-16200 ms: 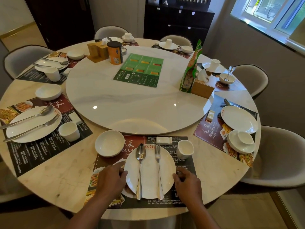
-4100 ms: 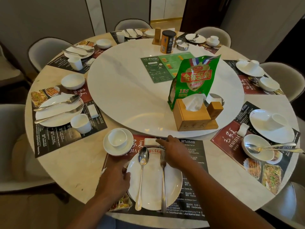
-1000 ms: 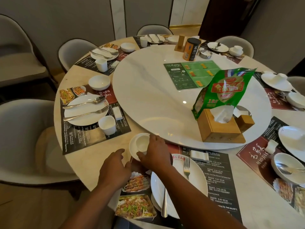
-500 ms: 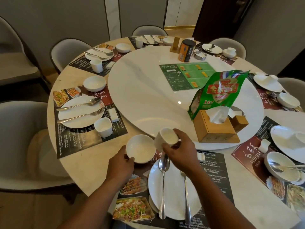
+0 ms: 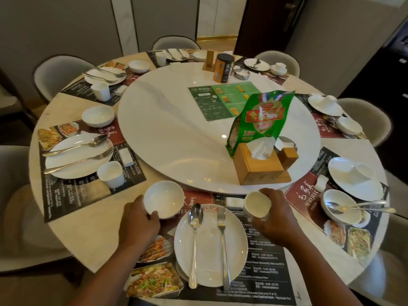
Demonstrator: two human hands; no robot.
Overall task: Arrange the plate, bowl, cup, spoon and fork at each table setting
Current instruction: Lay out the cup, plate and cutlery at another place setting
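In front of me a white plate (image 5: pixel 209 246) lies on a dark placemat (image 5: pixel 265 257), with a spoon (image 5: pixel 194 239) and a fork (image 5: pixel 223 244) side by side on it. My left hand (image 5: pixel 139 226) grips the near rim of a white bowl (image 5: pixel 164 198) at the plate's upper left. My right hand (image 5: pixel 276 219) holds a white cup (image 5: pixel 257 204), tilted toward me, at the plate's upper right. A small white packet (image 5: pixel 235 201) lies just left of the cup.
A round marble turntable (image 5: pixel 176 138) fills the table's middle, carrying a wooden tissue box (image 5: pixel 258 166), a green snack bag (image 5: pixel 260 122), a menu card and a tin. The setting to the left (image 5: pixel 77 155) has plate, spoon, fork, cup and bowl. The right setting (image 5: pixel 344 204) has a spoon in its bowl.
My right hand lifted the cup out of the bowl and carried it right, past the plate's top edge. My left hand stayed on the bowl's rim.
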